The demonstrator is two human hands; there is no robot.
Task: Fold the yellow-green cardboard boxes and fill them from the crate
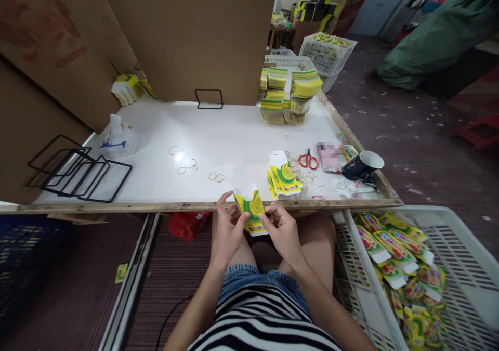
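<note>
Centrally, at the lower middle of the frame, a folded carton (256,206) is held at the near edge of the white table (234,148). The carton is printed in yellow with green swirls; its upper edge is splayed into a notch, and a white strip is exposed along its lower edge. Its left side is pinched between the thumb and fingers of the left hand (231,226); its right side is gripped likewise by the right hand (281,230). A pile of similar cartons (285,179) is placed just beyond, right of centre. Rubber bands (216,177) are scattered across the tabletop. Red-handled scissors (307,160) and a dark mug (362,165) are set farther right. Banded stacks (288,96) are located at upper right of centre. Loose packets (393,242) are contained in a white crate (463,283) at lower right. The view behind the table is blocked by a large cardboard panel (191,34) at upper centre.
</note>
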